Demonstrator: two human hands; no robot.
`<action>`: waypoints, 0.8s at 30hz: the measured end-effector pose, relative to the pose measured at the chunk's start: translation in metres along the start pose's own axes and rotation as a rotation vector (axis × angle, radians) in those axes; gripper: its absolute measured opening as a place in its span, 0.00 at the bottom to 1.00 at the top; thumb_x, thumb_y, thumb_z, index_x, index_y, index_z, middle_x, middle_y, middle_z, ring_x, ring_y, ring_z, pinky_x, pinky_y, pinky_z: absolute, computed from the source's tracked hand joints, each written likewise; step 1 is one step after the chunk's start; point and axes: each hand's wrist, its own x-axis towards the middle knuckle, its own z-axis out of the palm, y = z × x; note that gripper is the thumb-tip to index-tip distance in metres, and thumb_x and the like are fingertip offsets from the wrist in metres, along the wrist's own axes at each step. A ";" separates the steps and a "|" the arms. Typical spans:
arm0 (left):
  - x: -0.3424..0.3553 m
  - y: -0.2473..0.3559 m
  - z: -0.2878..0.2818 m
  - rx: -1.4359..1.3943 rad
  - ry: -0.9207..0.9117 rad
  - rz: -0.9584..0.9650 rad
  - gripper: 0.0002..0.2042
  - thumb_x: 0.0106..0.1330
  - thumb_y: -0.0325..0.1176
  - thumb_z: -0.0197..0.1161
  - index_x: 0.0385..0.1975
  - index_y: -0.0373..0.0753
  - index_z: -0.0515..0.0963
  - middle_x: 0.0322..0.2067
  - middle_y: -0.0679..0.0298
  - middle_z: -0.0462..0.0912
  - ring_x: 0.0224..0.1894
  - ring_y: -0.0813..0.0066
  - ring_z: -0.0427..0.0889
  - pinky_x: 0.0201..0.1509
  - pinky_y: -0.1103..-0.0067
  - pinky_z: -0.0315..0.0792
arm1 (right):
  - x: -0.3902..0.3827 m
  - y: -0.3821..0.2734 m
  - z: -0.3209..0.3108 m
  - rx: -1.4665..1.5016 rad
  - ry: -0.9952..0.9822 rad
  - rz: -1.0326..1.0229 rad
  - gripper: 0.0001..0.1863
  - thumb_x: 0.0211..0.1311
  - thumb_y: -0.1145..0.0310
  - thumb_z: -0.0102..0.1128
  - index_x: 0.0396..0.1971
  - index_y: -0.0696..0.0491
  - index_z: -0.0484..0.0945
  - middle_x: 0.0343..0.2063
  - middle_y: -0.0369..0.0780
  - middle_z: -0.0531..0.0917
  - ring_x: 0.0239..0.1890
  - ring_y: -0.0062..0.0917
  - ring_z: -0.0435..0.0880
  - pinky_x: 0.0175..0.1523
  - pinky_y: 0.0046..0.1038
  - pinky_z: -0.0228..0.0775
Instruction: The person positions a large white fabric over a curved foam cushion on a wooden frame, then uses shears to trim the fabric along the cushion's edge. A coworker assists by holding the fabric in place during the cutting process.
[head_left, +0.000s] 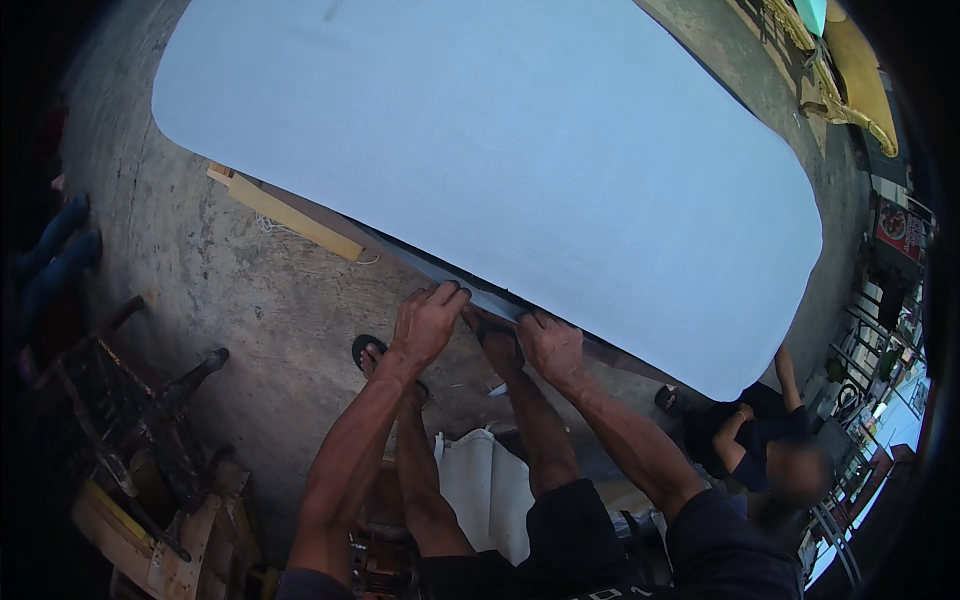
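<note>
A large pale blue-white panel with rounded corners (pixel 480 150) lies across the view, its long near edge slanting down to the right. Along that edge runs a loose grey fabric strip (pixel 492 303), with a dark gap between it and the pale top. My left hand (pixel 428 320) pinches the strip, knuckles up. A short way to the right, my right hand (pixel 552 345) also has its fingers closed on the strip, thumb side toward the other hand. The undersides of both grips are hidden.
A co-worker (pixel 745 440) crouches at the panel's right corner, one arm raised to it. A yellowish strip (pixel 295 218) sticks out under the near edge. Metal frames (pixel 130 420) and wooden pieces (pixel 185 545) stand at lower left. White rolled material (pixel 485 490) lies between my legs.
</note>
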 end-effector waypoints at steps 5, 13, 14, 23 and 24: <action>0.022 0.015 -0.023 -0.018 0.101 0.021 0.08 0.59 0.24 0.65 0.38 0.40 0.78 0.38 0.61 0.78 0.34 0.56 0.86 0.38 0.62 0.80 | 0.007 -0.009 -0.037 -0.109 0.178 -0.012 0.07 0.55 0.69 0.69 0.29 0.48 0.78 0.25 0.35 0.77 0.29 0.30 0.82 0.32 0.36 0.72; 0.031 0.016 -0.027 0.173 0.231 0.131 0.10 0.59 0.27 0.69 0.39 0.43 0.81 0.45 0.62 0.77 0.44 0.60 0.81 0.43 0.67 0.75 | 0.010 -0.016 -0.048 -0.208 0.221 0.017 0.09 0.52 0.71 0.69 0.23 0.49 0.74 0.27 0.36 0.70 0.33 0.31 0.74 0.36 0.35 0.65; 0.030 0.016 -0.025 0.195 0.240 0.148 0.10 0.58 0.27 0.69 0.39 0.43 0.82 0.47 0.61 0.76 0.47 0.59 0.78 0.46 0.66 0.74 | 0.010 -0.016 -0.049 -0.209 0.221 0.002 0.09 0.53 0.71 0.69 0.24 0.49 0.74 0.28 0.36 0.71 0.34 0.31 0.74 0.38 0.36 0.64; 0.032 0.018 -0.016 0.195 0.195 0.280 0.08 0.57 0.29 0.69 0.37 0.42 0.84 0.60 0.64 0.76 0.64 0.61 0.69 0.64 0.61 0.61 | 0.016 -0.016 -0.049 -0.197 0.298 -0.091 0.06 0.55 0.71 0.68 0.27 0.50 0.78 0.40 0.36 0.78 0.44 0.33 0.76 0.51 0.40 0.64; 0.033 0.018 -0.016 0.183 0.179 0.275 0.09 0.56 0.28 0.69 0.37 0.42 0.85 0.60 0.64 0.77 0.64 0.62 0.69 0.64 0.59 0.61 | 0.015 -0.015 -0.048 -0.208 0.285 -0.095 0.05 0.55 0.72 0.67 0.27 0.51 0.78 0.41 0.36 0.78 0.45 0.33 0.77 0.51 0.39 0.64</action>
